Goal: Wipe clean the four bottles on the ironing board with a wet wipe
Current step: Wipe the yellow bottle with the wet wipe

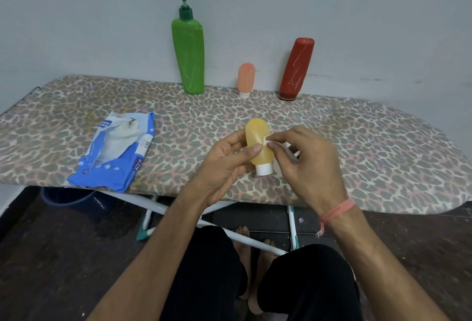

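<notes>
Looking down, we have the ironing board (357,141) spread across the view, its soft fabric cover printed in a grey-and-pink leopard pattern, white metal legs (158,208) crossing beneath it. At ten o'clock from our hands lies the wet wipe packet (120,149), crinkled blue and white plastic, torn open and flat, its near corner hanging just over the board's near edge. Along the far edge, by the pale wall, three bottles stand. At twelve o'clock rises the tall green pump bottle (189,55), glossy, flat-sided, leaning a touch, with a dark green pump head. Just right of it sits the small peach bottle (246,76), rounded, standing on its white cap. At one o'clock the red bottle (296,70) tilts to the right, cap down, pale scratch marks streaking its side. Nothing stands between these three and our hands.

In the middle, our left hand (224,159) grips the yellow bottle (258,139), thumb curled across its front; the bottle is translucent, smooth, rounded at the top, white cap pointing down, just above the board. Our right hand (306,162) pinches a small white wet wipe (268,139) between thumb and fingertips, pressed against the bottle's right side. A pink thread band (337,209) circles the right wrist. Below the board we see dark trousers, bare feet and dark floor.
</notes>
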